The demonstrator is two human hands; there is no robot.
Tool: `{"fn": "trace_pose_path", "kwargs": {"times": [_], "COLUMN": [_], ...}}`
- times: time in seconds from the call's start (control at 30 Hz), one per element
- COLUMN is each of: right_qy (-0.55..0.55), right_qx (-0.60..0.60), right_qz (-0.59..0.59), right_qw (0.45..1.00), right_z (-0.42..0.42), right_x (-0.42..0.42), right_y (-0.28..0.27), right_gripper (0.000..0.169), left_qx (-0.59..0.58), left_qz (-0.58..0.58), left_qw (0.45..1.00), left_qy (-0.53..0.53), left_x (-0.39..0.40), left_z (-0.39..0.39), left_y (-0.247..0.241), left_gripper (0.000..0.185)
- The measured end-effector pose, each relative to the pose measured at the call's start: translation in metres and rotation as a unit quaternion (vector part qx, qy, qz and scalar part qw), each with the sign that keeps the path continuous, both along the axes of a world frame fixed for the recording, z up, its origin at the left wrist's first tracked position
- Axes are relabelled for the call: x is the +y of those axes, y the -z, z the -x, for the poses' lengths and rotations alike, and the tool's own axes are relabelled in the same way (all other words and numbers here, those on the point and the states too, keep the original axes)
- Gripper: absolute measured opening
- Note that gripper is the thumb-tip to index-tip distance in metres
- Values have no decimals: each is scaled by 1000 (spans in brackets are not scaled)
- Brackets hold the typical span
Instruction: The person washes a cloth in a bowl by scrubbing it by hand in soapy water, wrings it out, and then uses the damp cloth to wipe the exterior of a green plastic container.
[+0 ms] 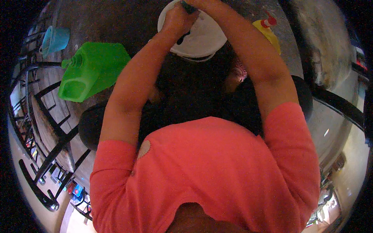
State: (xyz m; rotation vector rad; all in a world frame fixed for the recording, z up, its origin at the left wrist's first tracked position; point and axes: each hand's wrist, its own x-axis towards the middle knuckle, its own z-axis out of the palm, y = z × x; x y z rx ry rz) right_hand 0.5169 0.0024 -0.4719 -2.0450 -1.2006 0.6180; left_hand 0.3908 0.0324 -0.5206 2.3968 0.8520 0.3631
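Observation:
A round white basin or bucket (201, 43) stands on the floor at the top middle, between my forearms. Over its opening, my left hand (179, 19) is closed on a dark green object (188, 7), too small and dim to name. My right hand (198, 2) reaches the same object at the picture's top edge; its fingers are mostly cut off, so its hold cannot be told. Below my left hand a black thing (184, 38), perhaps a handle, shows against the white interior.
A green plastic jug (99, 67) lies left of my left arm, with a light blue bucket (56, 39) beyond it. Behind my right forearm is a yellow bottle (271, 38) with a red top. Black metal frames (52, 157) stand at the left; a dark curved bar (338, 104) runs at the right.

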Motion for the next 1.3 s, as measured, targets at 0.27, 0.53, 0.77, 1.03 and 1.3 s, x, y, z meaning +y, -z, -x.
{"fn": "trace_pose_path", "kwargs": {"times": [0.27, 0.53, 0.77, 1.03, 1.3], "right_qy": [-79, -288, -352, -259, -61], "right_qx": [19, -188, -130, -68, 164], "right_qz": [-31, -265, -335, -469, -394], "right_qw": [996, 901, 864, 841, 902], "right_z": [-4, 9, 11, 23, 17], "right_x": [-2, -13, -42, -43, -40], "right_y": [-40, -60, -76, -82, -78], "right_gripper": [43, 37, 31, 27, 16], "left_qx": [-128, -138, -57, -497, -528], "left_qz": [199, 538, 55, 782, 545], "left_qw": [969, 825, 984, 361, 641], "left_qy": [-71, -107, 161, 100, -114], "left_x": [-18, -42, -41, -19, -18], "left_z": [16, 28, 43, 53, 12], "left_y": [-29, -33, -45, -74, -140], "left_gripper": [42, 75, 64, 62, 35]}}
